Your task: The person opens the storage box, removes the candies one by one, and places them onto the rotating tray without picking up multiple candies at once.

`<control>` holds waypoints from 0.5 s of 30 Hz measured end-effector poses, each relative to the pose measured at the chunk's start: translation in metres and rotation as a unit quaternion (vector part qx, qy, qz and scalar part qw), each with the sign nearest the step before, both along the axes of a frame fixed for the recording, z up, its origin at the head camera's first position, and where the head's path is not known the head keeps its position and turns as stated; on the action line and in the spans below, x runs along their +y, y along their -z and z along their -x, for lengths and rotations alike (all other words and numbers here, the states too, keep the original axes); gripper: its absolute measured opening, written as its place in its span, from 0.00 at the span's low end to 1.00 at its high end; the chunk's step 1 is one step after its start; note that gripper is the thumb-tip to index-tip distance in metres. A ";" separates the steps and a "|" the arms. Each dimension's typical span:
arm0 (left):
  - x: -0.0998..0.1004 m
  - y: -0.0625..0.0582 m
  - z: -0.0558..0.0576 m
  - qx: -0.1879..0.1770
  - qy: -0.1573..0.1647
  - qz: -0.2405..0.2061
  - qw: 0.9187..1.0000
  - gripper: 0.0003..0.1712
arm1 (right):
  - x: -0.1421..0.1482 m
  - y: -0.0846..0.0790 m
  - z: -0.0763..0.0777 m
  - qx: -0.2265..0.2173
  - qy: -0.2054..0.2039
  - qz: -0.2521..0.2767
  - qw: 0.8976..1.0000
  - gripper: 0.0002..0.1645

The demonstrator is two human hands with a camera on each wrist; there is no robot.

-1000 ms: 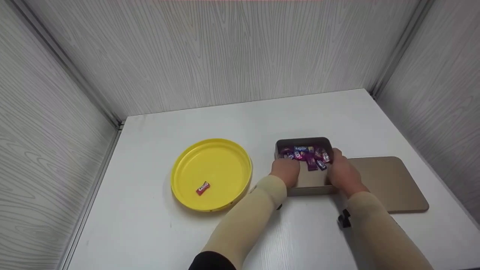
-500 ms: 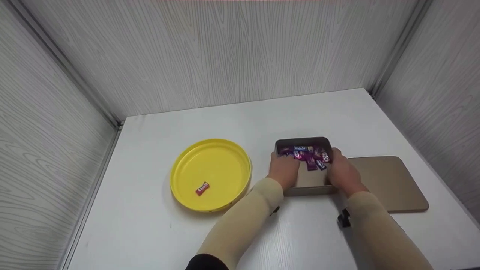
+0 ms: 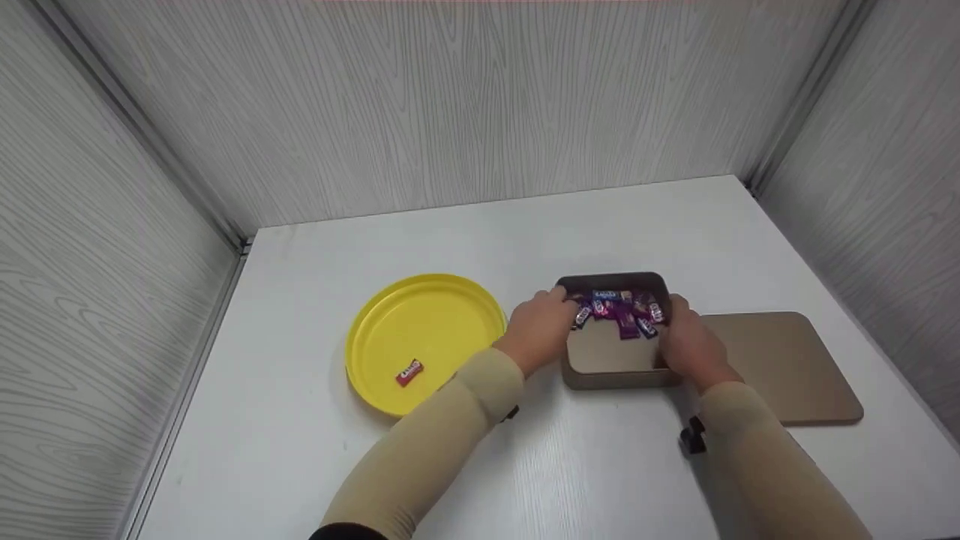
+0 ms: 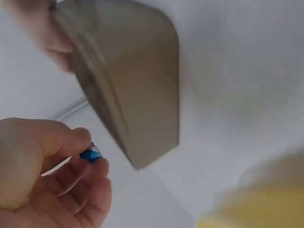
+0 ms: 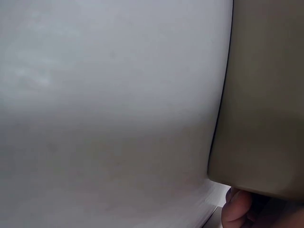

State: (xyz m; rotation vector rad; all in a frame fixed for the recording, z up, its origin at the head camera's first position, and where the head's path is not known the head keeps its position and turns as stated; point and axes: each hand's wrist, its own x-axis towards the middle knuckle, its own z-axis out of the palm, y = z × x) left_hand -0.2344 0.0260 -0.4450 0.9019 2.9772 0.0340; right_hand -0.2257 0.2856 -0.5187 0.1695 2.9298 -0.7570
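Note:
My left hand (image 3: 541, 326) is at the left rim of a bronze-coloured rectangular tin (image 3: 622, 380). Between its thumb and fingers it pinches a small candy in a blue and silver wrapper (image 4: 90, 154), seen in the left wrist view and hidden in the head view. My right hand (image 3: 691, 345) grips the tin's right wall, fingers partly hidden behind it. Several purple, blue and pink wrapped candies (image 3: 628, 324) lie toward the back of the tin. To the left, a round yellow tray (image 3: 427, 322) bears one red wrapped candy (image 3: 409, 372).
A flat bronze lid (image 3: 780, 367) lies on the white table (image 3: 247, 420) right of the tin, partly behind my right wrist. Pale wood-grain panels (image 3: 480, 105) enclose the table at the back and both sides. My left forearm crosses over the tray's front right edge.
My left hand has risen out of the tin and moved left to its rim, bringing a blue candy along. My right hand keeps its grip on the tin.

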 end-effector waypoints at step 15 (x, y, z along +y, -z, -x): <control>-0.128 0.007 0.025 -0.081 -0.086 0.004 0.993 0.15 | 0.000 0.001 0.001 0.011 -0.003 0.002 1.000 0.37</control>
